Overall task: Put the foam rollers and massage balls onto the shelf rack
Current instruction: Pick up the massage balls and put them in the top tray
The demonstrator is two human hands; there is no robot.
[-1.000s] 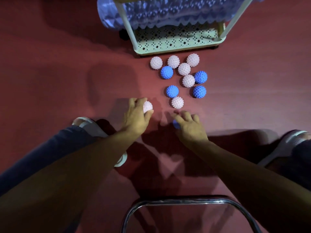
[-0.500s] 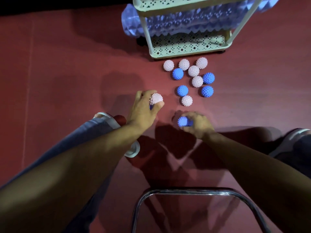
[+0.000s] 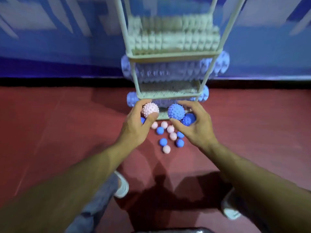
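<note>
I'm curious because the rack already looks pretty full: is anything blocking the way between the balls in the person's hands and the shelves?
Nothing visible stands between them. The left hand holds a pink ball and the right hand holds blue balls right before the shelf rack. Foam rollers fill the tiers, though, and blur hides any free space.

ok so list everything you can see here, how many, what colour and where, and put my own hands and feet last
shelf rack: one, pale green, standing on the floor against the wall
foam rollers: at least three on the rack, top one pale, two lower ones blue
loose balls: about nine, pink and blue, on the red floor in front of the rack
held pink ball: one, in the left hand
held blue balls: two in the right hand; a further blue edge shows under the left hand
wall: blue, behind the rack
left hand, right hand: raised before the rack
shoes: two, light, bottom of view
</note>
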